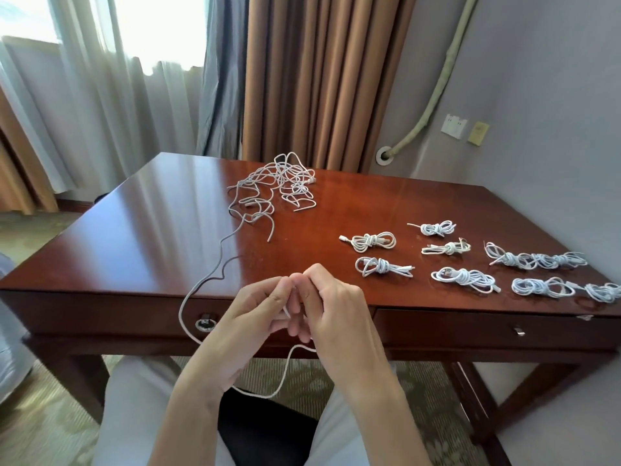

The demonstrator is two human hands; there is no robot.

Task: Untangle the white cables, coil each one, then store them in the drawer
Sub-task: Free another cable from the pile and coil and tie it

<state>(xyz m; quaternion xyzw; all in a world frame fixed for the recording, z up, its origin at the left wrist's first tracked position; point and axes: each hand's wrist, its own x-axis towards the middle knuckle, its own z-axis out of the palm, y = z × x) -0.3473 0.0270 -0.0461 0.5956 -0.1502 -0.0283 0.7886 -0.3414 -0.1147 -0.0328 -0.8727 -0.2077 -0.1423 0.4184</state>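
While both hands work just in front of the desk's near edge, the left hand and right hand pinch one end of a loose white cable between curled fingers. Beyond the left hand, a tangled cable pile remains. Beyond and beside the right hand lie roughly nine coiled cables, finished. Both drawers below appear closed; nothing seems stored yet.

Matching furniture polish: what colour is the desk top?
A glossy reddish-brown, like mahogany; the desk top shows best in the head view.
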